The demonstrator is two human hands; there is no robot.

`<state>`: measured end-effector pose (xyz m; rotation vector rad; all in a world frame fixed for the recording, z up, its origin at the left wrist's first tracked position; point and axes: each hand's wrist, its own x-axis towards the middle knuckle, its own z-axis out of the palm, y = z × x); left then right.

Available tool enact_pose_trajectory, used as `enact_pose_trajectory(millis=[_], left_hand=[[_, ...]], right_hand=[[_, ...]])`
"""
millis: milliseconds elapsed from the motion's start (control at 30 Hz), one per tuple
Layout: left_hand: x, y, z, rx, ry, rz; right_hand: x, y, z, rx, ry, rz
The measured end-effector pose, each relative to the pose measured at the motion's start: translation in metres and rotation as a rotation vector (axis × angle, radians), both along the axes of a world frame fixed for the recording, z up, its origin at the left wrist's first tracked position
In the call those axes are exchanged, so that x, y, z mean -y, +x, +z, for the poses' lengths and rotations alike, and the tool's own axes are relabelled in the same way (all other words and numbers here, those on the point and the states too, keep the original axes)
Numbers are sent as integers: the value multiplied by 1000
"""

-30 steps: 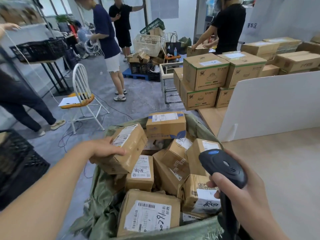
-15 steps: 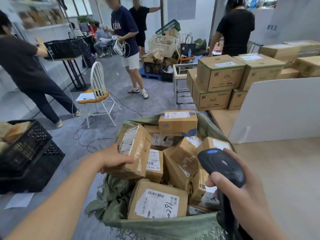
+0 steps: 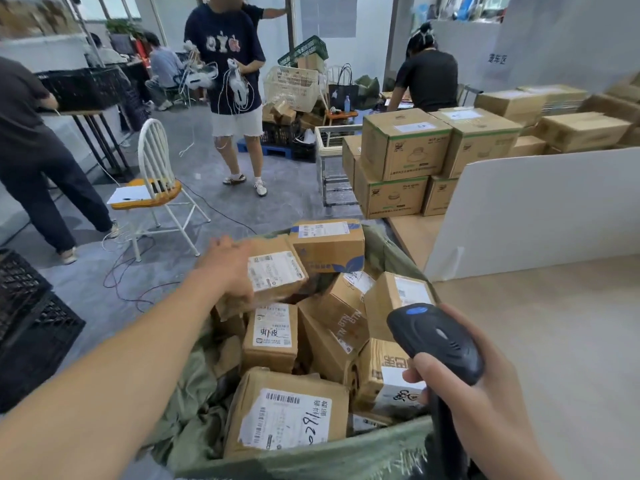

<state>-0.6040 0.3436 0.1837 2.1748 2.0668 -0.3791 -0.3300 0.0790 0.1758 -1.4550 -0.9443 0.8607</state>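
Note:
A green sack stands open in front of me, filled with several taped cardboard parcels bearing shipping labels. My left hand grips one brown parcel by its left side and holds it just above the pile, its white label facing up. My right hand grips a black barcode scanner by the handle, its head pointing over the right side of the sack. A large parcel with handwritten numbers lies nearest to me.
A wooden table with a white board lies to the right, with stacked cartons behind it. Black crates stand at the left. A white chair, floor cables and three standing people fill the floor beyond.
My left hand has lifted the parcel and turned it, so its label now faces up, further right over the pile. The scanner hand has stayed nearly still. A person walked nearer.

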Motion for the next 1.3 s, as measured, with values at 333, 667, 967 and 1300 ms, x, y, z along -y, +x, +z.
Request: enact_pose_trajectory(millis=[333,667,967,1300], left_hand=[[-28,5,-7,-50,103,162],[-35,5,-20,1,115,294],[-33,20,-17,98,-41,-27],[-31,17,-46,209,134,47]], right_hand=[[-8,13,-4,-43,13,-66],[-14,18,-10,-35,12,-67],[-9,24,-13,-31,24,-94],[2,29,-22,-32,42,-119]])
